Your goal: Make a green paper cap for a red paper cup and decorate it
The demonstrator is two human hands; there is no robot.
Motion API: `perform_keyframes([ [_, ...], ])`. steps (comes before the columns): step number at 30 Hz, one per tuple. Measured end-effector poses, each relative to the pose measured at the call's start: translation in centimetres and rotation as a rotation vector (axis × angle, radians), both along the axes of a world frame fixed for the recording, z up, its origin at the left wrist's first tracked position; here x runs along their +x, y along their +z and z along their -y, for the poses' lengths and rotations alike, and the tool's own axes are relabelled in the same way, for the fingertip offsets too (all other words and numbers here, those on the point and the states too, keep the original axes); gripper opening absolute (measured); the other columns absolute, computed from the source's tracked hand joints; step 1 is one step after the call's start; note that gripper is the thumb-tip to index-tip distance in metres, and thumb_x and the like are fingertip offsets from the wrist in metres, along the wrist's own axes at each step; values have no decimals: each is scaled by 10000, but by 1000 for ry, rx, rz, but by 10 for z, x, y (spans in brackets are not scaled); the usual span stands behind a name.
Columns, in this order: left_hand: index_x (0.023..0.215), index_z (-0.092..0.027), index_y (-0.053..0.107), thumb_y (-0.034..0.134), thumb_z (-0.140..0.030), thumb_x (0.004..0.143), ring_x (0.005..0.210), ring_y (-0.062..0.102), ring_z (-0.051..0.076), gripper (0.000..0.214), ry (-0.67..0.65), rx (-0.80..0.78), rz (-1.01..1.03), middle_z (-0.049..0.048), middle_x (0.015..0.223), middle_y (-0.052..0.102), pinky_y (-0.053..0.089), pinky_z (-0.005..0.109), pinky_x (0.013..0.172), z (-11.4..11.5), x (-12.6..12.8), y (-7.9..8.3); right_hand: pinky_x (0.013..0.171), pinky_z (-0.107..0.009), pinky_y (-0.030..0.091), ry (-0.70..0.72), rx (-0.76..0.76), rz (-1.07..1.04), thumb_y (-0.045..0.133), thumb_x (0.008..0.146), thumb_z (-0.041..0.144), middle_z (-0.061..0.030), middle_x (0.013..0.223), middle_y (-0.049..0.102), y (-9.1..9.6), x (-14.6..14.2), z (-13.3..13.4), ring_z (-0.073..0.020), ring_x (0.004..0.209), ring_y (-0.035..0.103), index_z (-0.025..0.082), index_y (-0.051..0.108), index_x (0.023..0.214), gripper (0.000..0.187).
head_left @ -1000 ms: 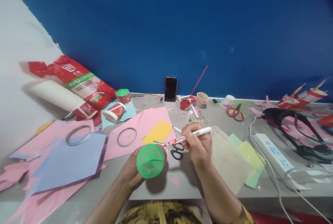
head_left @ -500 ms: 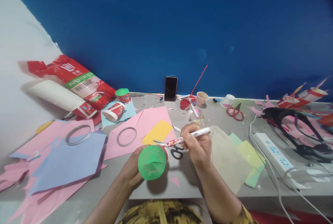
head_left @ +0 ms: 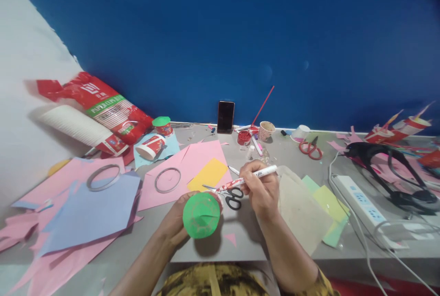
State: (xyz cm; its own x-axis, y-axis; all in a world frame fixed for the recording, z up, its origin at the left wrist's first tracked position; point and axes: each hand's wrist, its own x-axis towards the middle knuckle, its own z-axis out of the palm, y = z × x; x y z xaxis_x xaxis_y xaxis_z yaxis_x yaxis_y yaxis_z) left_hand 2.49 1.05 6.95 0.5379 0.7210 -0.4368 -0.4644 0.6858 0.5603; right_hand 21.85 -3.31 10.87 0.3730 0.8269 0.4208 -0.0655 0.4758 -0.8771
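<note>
My left hand is wrapped round a paper cup topped with a green paper disc; the disc faces me and hides most of the cup and my fingertips. Between the thumb and fingers of my right hand is a white marker with red patches, its tip pointing left toward the cup's side. Whether the tip touches the cup I cannot tell. Black-handled scissors lie on the table behind the cup, partly under the marker. Yellow paper is beyond the cup.
Pink sheets, a blue sheet and grey rings lie left. Behind them are a paper cup bag and another green-topped cup. A phone leans on the wall. Red-handled scissors and a power strip are right.
My right hand has shifted very slightly, and the marker's tip end now sits a little farther from the cup. The cup in my left hand has hardly moved.
</note>
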Motion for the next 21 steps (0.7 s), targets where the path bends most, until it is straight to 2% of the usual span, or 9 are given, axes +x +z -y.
perform_keyframes([
  [3,811,-82,778,724,-111,780,750,740,271,69,-29,-16,4,157,823,785,626,392,757,1,0,7,422,-189,379,-50,-18,-23,683,926,354,43,529,592,0,0,-2,-92,429,499,202,656,779,213],
  [7,862,-89,740,676,-58,791,774,753,253,100,55,-75,-22,157,872,785,640,336,706,-1,1,13,416,-193,385,-89,-55,-32,686,918,384,30,551,612,1,0,-5,-96,437,503,199,644,763,245],
  [11,976,-98,711,624,-48,840,835,767,254,169,173,-104,-70,169,966,785,642,311,665,-5,0,0,421,-193,374,-107,-88,-67,685,923,425,32,555,598,-2,1,-8,-93,444,485,199,625,765,282],
  [14,889,-115,681,599,-44,873,666,721,177,110,236,-111,-88,95,800,745,579,235,541,-8,-3,-14,439,-196,380,-94,-97,-82,685,927,446,35,566,596,-6,3,-11,-91,458,492,199,614,776,298],
  [17,735,-138,613,610,-67,899,425,517,79,179,251,-97,-47,-18,562,579,448,172,417,-8,-4,-20,450,-204,387,-96,-102,-83,685,927,460,37,574,592,-10,5,-14,-94,467,499,197,606,789,307],
  [19,727,-138,605,620,-76,906,421,488,71,191,251,-82,-25,-25,556,558,433,169,415,-8,-4,-20,454,-206,386,-100,-102,-87,686,926,459,39,574,587,-12,6,-17,-94,471,498,196,600,786,311],
  [21,793,-130,638,631,-87,910,481,554,95,124,245,-70,-13,10,630,624,465,185,441,-8,-4,-19,459,-207,382,-104,-104,-99,689,924,458,40,575,583,-14,6,-19,-92,473,493,192,597,781,316],
])
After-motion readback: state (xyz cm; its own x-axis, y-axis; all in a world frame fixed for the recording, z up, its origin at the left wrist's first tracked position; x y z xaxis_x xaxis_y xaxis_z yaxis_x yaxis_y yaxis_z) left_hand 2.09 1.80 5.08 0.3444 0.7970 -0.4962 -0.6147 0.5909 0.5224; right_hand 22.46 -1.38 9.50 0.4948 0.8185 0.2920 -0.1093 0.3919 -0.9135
